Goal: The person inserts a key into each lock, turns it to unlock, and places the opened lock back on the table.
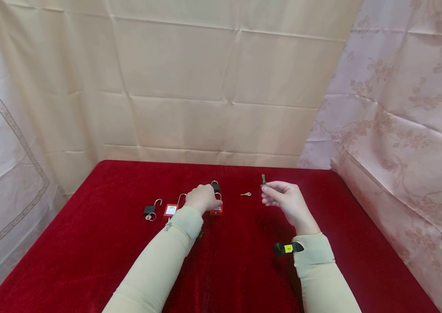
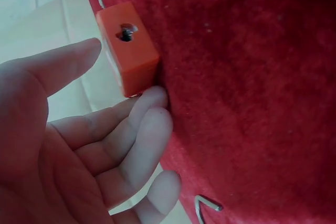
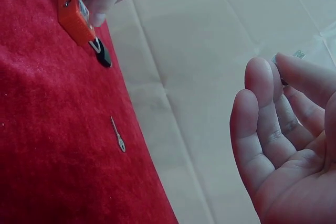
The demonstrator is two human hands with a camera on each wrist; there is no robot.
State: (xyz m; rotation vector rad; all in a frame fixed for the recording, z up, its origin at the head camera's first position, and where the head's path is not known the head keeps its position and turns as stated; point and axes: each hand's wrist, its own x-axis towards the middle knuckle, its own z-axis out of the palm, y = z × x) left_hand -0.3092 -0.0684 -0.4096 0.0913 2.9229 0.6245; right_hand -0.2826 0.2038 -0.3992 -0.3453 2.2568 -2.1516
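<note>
My left hand (image 1: pixel 202 198) is at a red padlock (image 1: pixel 216 212) with its keyhole end facing me. In the left wrist view the thumb stands apart from the labelled side of the padlock (image 2: pixel 128 48), and the loosely bent fingers come right up to its lower corner. With thumb and fingertips, my right hand (image 1: pixel 285 202) pinches a small, slim brass-coloured metal piece (image 1: pixel 263 178), raised above the cloth. Most of that piece is hidden by the fingers in the right wrist view; one end (image 3: pixel 299 54) sticks out. Between the hands lies a small key (image 1: pixel 247 194).
Behind the red padlock is a black padlock (image 1: pixel 215 187). To the left lie another red padlock (image 1: pixel 171 210) with its shackle raised and a black padlock (image 1: pixel 149 210) with a key ring. Red cloth (image 1: pixel 240 269) covers the table; curtains (image 1: pixel 205 87) hang behind it.
</note>
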